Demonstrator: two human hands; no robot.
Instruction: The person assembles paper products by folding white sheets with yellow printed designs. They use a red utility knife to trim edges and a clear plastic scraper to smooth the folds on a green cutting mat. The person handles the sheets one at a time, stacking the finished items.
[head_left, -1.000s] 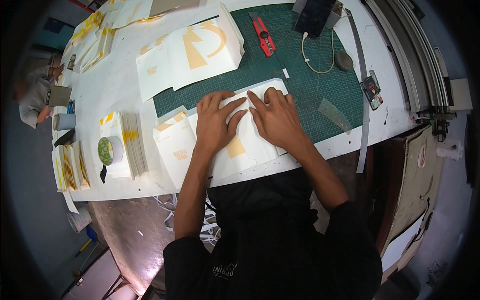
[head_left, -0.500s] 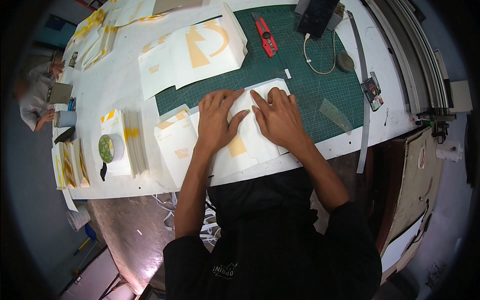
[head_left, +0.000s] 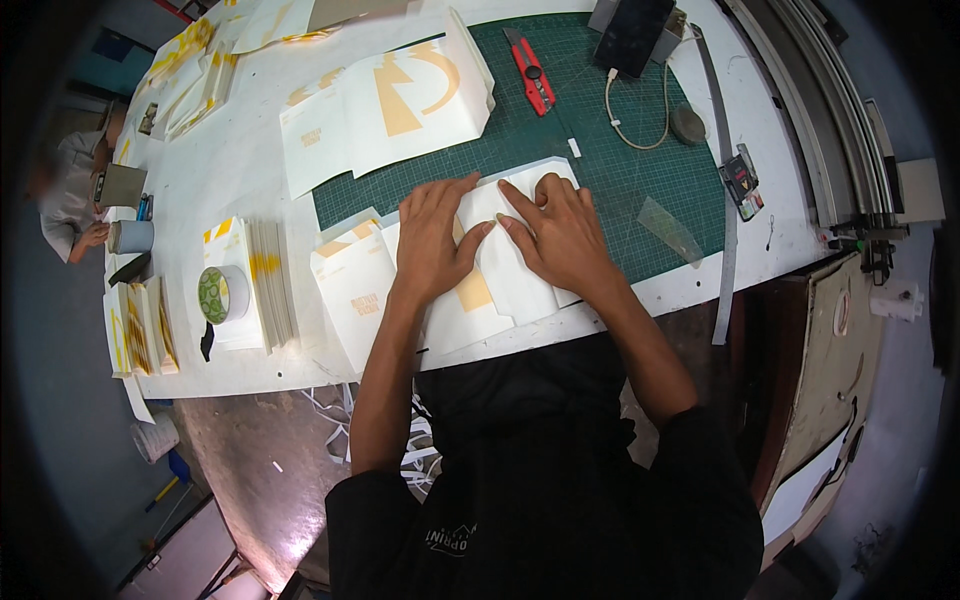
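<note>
A folded white paper bag blank (head_left: 350, 300) with tan print lies at the table's front edge, partly over the green cutting mat (head_left: 620, 200). My left hand (head_left: 436, 238) rests on it with fingers stretched out and thumb spread toward the right. To its right, my right hand (head_left: 556, 232) presses on the paper with the index finger extended and the other fingers partly bent. The two thumbs lie close together near the middle fold. Neither hand grips anything. My palms hide part of the paper.
Beyond lie another printed blank (head_left: 375, 110) and a red utility knife (head_left: 531, 72). A phone (head_left: 636, 38) with a cable and a steel ruler (head_left: 730, 230) are at right. At left, a tape roll (head_left: 222, 295) sits on stacked paper bags (head_left: 265, 285). A person (head_left: 75, 190) works at far left.
My left index fingertip has shifted slightly left, away from the right one. My right hand stays nearly in place. The other person's upper hand has moved down by the grey box.
</note>
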